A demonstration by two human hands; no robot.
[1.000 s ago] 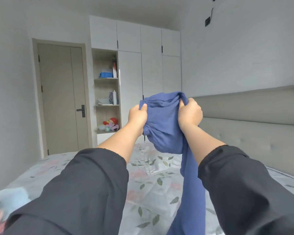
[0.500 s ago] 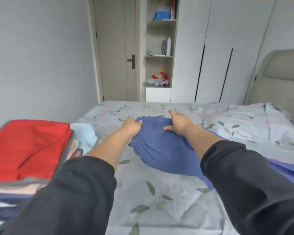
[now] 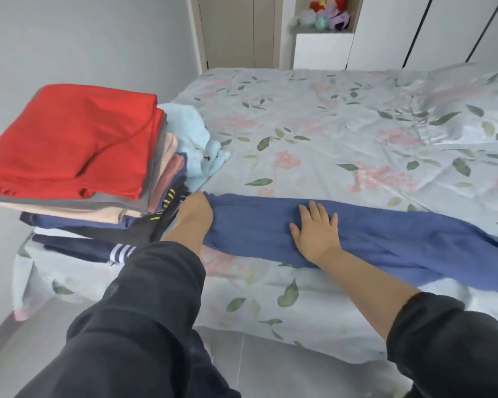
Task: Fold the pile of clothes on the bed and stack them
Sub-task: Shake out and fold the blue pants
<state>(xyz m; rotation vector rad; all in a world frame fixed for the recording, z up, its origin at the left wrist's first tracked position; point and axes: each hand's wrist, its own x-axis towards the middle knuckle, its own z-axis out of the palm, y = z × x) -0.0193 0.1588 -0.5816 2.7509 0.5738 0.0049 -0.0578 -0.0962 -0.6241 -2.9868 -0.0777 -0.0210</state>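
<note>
1 blue garment (image 3: pixel 400 239) lies stretched L-to-R along the near edge of the bed (image 3: pixel 328 124). 2 hands on it. Right hand (image 3: pixel 316 231) is flat on the mid part w/ fingers spread. Left hand (image 3: pixel 195 215) is at its left end, fingers hidden, so can't tell if it grips. 1 stack of folded clothes (image 3: pixel 69 209) sits just left of that end, w/ 1 red piece (image 3: pixel 69 139) on top. 1 light-blue piece (image 3: pixel 190 133) lies loose beside the stack.

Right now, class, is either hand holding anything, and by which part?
The left hand grips the blue trousers at their left end, beside the folded stack. The right hand holds nothing; it presses flat on their middle.
</note>
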